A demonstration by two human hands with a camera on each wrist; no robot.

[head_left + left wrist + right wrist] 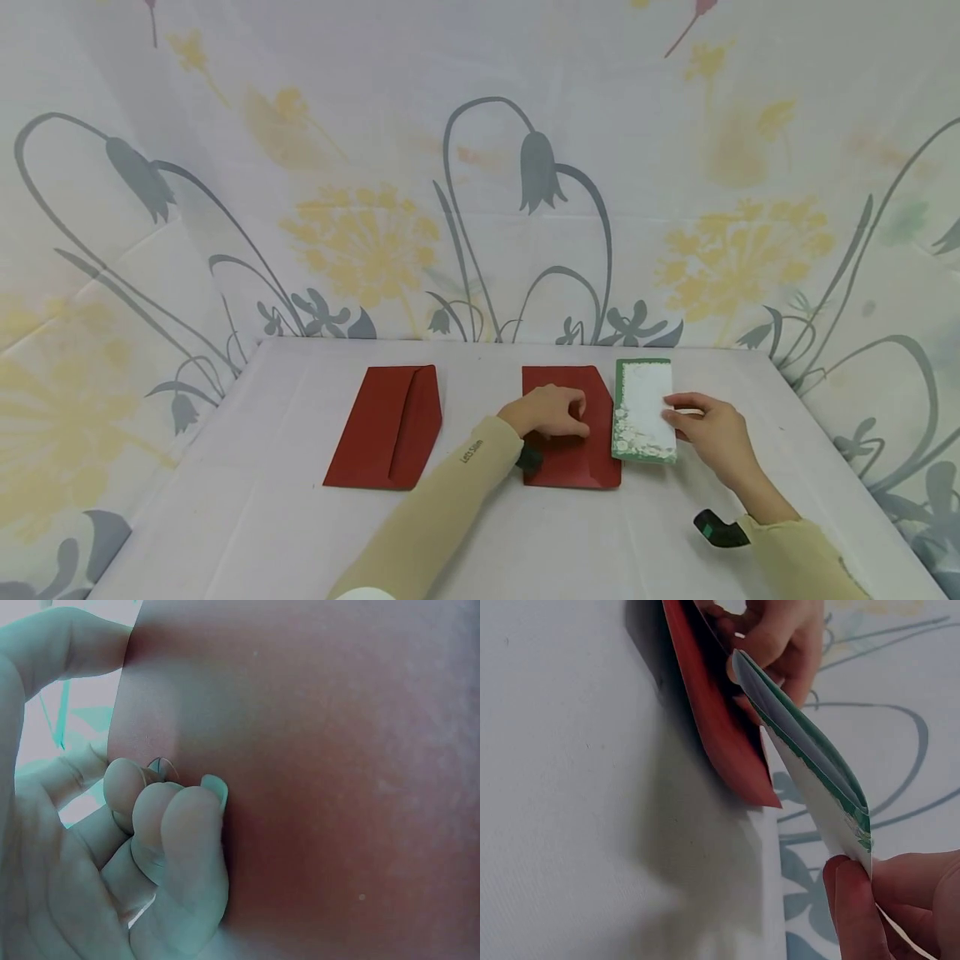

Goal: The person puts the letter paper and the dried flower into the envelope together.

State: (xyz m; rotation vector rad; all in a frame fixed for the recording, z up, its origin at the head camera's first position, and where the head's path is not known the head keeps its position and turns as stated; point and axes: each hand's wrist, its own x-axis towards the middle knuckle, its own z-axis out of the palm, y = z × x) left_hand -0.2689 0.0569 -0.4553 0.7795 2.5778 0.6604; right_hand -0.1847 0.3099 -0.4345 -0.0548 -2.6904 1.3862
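My left hand (551, 411) is over a red envelope (566, 462) and grips it near the flap side, its fingers curled against the paper. In the left wrist view the envelope (337, 780) fills most of the frame, with the curled fingers (187, 847) at its edge. My right hand (712, 433) pinches the right edge of a folded card (643, 408), white with a green border and pale flowers. The card stands beside the envelope's flap. In the right wrist view its folded layers (802, 742) bow slightly apart, and the envelope (712, 712) looks lifted off the table.
A second red envelope (378, 425) lies at the left of the white-covered table (247, 467), its flap toward the right. A floral cloth (480, 250) hangs behind the table. Black wrist devices (720, 530) sit at both wrists.
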